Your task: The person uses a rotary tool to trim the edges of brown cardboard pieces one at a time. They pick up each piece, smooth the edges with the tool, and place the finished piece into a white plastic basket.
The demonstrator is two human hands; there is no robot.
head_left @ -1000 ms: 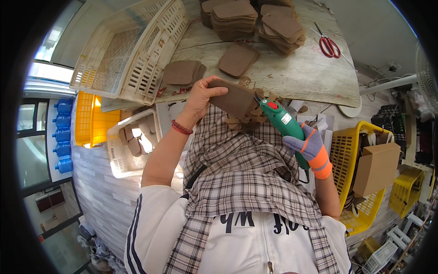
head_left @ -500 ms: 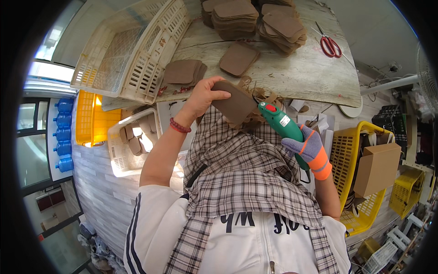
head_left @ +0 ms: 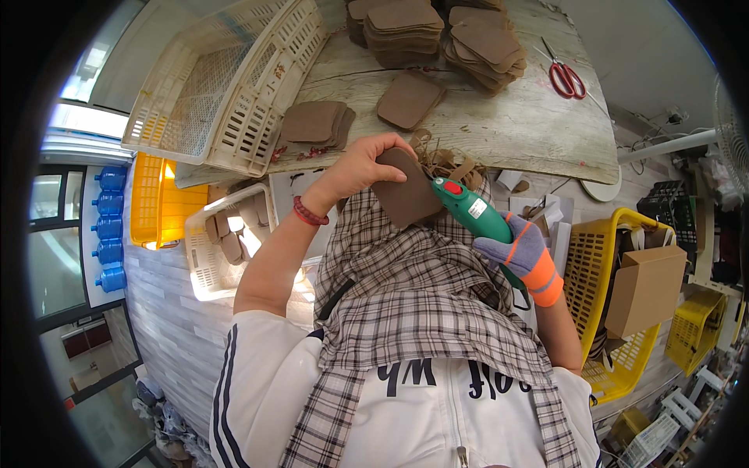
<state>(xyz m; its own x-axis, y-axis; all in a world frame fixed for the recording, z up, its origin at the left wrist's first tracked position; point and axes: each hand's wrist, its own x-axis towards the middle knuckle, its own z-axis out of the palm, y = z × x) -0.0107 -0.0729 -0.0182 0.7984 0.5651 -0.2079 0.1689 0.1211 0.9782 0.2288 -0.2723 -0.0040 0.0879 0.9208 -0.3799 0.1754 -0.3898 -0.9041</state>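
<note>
"So, looking down from the head view, what's the bare left hand [head_left: 360,165] doing?"

"It's pinching a flat, brown, round-cornered piece [head_left: 406,195] in front of a brown-and-white plaid apron [head_left: 421,327]. The thumb is lying across the face near the top, and the other fingers are pressing together along the upper edge, partly hiding behind it."

"And the right hand [head_left: 516,246]?"

"That one is wearing a grey-purple glove with an orange cuff [head_left: 542,281], and its fingers are wrapping around a rounded green hand tool with a red button [head_left: 466,209]. How they're closing underneath, I can't tell."

"Where's the tool pointing?"

"Its nose is pointing up and leftward, sitting right by the piece's right edge; whether it's touching, I can't make out. Thin, curling brown strips [head_left: 442,161] are bunching just beyond."

"What's lying on the pale, wood-grained table [head_left: 507,132]?"

"One loose brown sheet [head_left: 410,100] is lying flat, a small fanned pile [head_left: 314,122] is sitting to its left, and a taller brown stack [head_left: 402,23] is standing behind. Red-handled metal scissors [head_left: 566,80] are resting toward the right."

"And off to the right?"

"A yellow slotted plastic basket [head_left: 589,257] is standing there, with a plain brown cardboard box [head_left: 646,292] leaning over it."
</note>
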